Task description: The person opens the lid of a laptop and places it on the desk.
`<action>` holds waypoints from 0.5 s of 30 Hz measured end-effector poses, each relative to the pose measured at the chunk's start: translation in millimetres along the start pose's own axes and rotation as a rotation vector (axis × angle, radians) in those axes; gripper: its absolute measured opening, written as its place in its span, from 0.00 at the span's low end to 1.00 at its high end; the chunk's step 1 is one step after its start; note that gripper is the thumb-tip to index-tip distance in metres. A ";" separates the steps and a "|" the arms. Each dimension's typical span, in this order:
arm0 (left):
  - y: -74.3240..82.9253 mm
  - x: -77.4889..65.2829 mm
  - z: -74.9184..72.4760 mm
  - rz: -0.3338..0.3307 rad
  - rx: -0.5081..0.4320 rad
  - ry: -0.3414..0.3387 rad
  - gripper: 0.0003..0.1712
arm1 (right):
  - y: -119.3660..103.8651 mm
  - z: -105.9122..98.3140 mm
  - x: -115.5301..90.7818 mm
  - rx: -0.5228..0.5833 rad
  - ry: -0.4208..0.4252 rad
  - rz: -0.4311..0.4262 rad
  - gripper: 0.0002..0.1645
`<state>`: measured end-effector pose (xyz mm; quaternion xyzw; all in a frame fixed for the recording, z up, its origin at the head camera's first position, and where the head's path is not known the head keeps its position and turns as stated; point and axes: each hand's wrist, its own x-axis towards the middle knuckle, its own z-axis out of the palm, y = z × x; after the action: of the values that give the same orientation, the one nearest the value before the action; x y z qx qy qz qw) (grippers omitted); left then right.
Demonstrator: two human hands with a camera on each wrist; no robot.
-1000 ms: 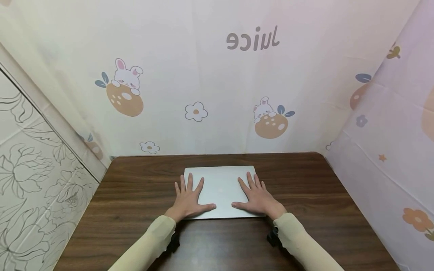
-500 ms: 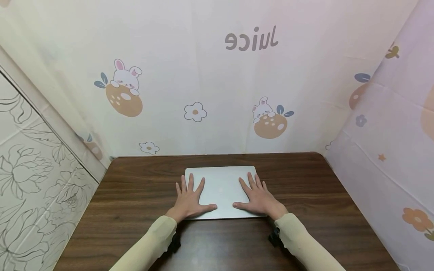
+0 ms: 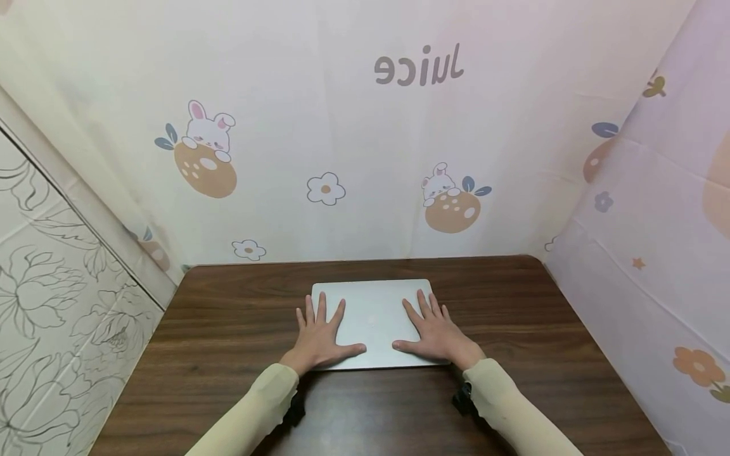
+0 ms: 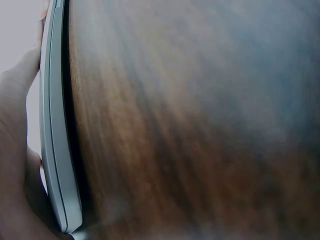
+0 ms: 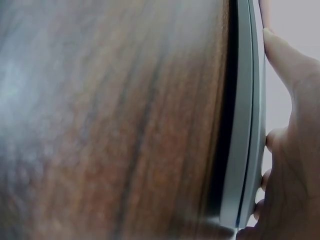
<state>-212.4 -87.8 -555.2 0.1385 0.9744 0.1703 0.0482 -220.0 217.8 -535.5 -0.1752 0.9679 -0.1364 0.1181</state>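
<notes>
A closed silver laptop (image 3: 373,316) lies flat on the dark wooden table, its long edge toward me. My left hand (image 3: 317,339) rests on the left part of its lid, fingers spread and thumb pointing inward. On the right part lies my right hand (image 3: 438,335), likewise spread, its thumb facing the other one across a gap. In the left wrist view the laptop's thin front edge (image 4: 59,135) runs beside the left hand (image 4: 17,135). The right wrist view has the same edge (image 5: 245,125) next to the right hand (image 5: 297,130).
The brown wood-grain table (image 3: 228,329) reaches back to a pale curtain (image 3: 365,139) printed with rabbits, fruit and flowers. A patterned panel (image 3: 57,316) borders the left side, and another printed curtain (image 3: 644,304) the right.
Both hands stay spread on the laptop lid. The head view has shifted very slightly, and the background prints sit a little farther left.
</notes>
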 end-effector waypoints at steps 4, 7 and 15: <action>0.2 0.0 0.7 -0.003 0.007 -0.008 0.68 | 0.4 0.7 -0.1 0.007 -0.006 0.002 0.68; 0.3 0.5 0.8 0.000 0.003 -0.004 0.68 | 0.7 1.3 -0.1 0.005 -0.013 0.009 0.68; -3.0 1.5 3.3 0.001 -0.012 0.005 0.68 | -0.8 0.4 0.9 0.027 -0.015 0.008 0.69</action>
<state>-214.1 -89.1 -559.4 0.1382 0.9734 0.1764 0.0467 -220.5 216.7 -535.9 -0.1710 0.9657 -0.1476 0.1283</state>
